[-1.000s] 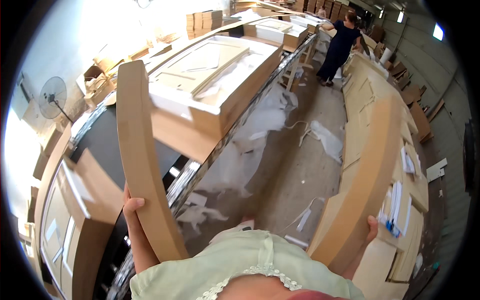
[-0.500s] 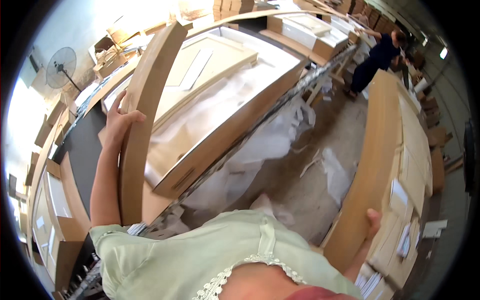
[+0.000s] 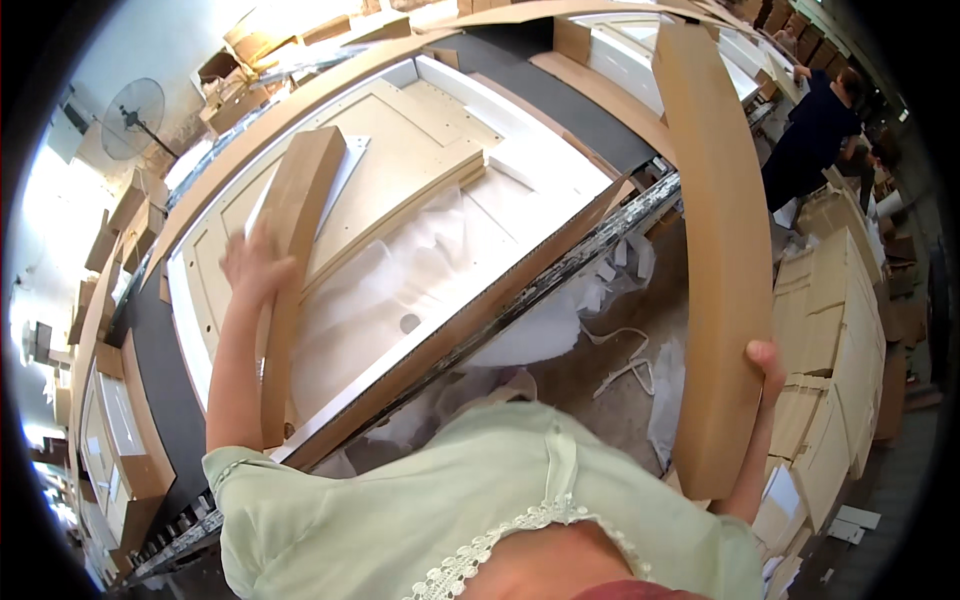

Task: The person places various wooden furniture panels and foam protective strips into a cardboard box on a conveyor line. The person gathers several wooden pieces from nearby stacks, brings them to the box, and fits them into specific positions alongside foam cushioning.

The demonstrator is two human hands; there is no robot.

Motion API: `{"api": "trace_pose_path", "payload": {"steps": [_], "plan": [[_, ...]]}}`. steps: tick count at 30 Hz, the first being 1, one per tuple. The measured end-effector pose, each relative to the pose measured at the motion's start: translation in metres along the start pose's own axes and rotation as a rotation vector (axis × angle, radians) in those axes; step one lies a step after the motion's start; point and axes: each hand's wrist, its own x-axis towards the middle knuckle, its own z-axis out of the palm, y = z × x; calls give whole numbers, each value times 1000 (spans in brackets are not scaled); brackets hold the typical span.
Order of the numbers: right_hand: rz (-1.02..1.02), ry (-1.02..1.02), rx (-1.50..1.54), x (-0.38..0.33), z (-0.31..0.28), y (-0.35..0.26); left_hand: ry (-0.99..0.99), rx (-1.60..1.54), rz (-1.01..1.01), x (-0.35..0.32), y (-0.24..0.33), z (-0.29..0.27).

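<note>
My left hand [image 3: 258,265], blurred, grips the side of a long narrow cardboard box [image 3: 305,215], thumb over its top. That box lies over the open white-lined carton [image 3: 440,325], across its cream panel [image 3: 420,130] and a white sheet [image 3: 345,180]. My right hand [image 3: 766,370] holds a second long cardboard box [image 3: 715,250] by its outer side, thumb showing and fingers hidden. This box stands steeply up beyond the carton's near right edge. Inside the carton, thin white foam wrap [image 3: 390,265] covers part of the bottom.
The carton rests on a dark conveyor belt [image 3: 150,340] with a worn metal edge [image 3: 520,300]. Another carton [image 3: 115,440] sits left. Stacked cream panels [image 3: 830,330] stand right. A person in dark clothes [image 3: 815,130] stands at the far right. Foam scraps [image 3: 665,400] lie on the floor.
The left box has come down over the carton with my left hand. My right hand has raised the other box and brought it left, toward the conveyor. The view has shifted.
</note>
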Motion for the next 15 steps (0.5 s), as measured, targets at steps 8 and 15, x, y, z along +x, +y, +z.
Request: {"api": "trace_pose_path", "payload": {"steps": [8, 15], "plan": [[183, -423, 87, 180, 48, -21, -261, -286, 1064, 49, 305, 93], [334, -666, -147, 304, 135, 1, -277, -133, 1110, 66, 360, 130]]}}
